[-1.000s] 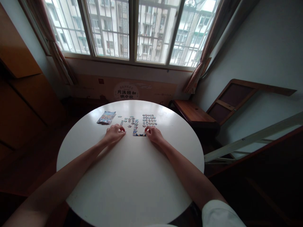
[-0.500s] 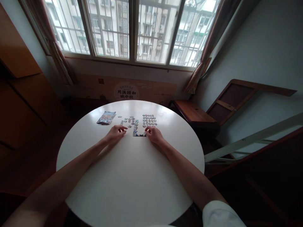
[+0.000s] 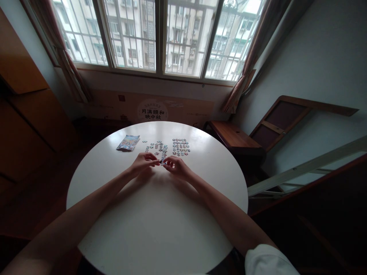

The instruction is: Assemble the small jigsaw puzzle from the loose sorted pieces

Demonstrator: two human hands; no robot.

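My left hand (image 3: 144, 162) and my right hand (image 3: 177, 166) meet fingertip to fingertip over the round white table (image 3: 157, 214), raised a little above it. Both pinch a small joined strip of puzzle pieces (image 3: 162, 162) between them. Just beyond the fingers lies a patch of loose jigsaw pieces (image 3: 157, 146), and to its right a neat grid of pieces (image 3: 180, 146). A small printed puzzle packet (image 3: 127, 142) lies on the table to the far left of the pieces.
A wooden bench (image 3: 233, 138) and a leaning wooden frame (image 3: 282, 118) stand right of the table. A cardboard box (image 3: 151, 109) with printed characters sits under the barred window (image 3: 160, 36). Wooden cabinets (image 3: 25, 114) fill the left side.
Both hands came together toward the middle and lifted off the table. The joined L-shaped strip that lay between them is no longer flat on the table; part of it is held at the fingertips.
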